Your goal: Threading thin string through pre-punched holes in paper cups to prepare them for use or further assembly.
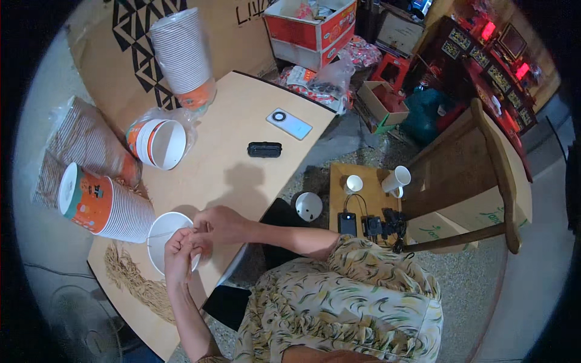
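Observation:
My left hand (179,249) and my right hand (223,225) meet over an open white paper tub (156,249), fingertips pinched together. A thin strand (163,234) sticks out leftward from the fingers across the tub's mouth; the fingers hide the rest of it. Beside the tub, a loose heap of beige cords (136,278) lies along the table's left part. Just beyond the tub, a nested stack of orange and white paper tubs (115,209) lies on its side.
More tubs stand in a tall wrapped stack (181,57), a short stack (158,145) and a bagged stack (85,142). A phone (289,123) and a black case (264,149) lie on the table (230,103). To the right are a small wooden stool (339,178) with cups and a wooden chair (493,145).

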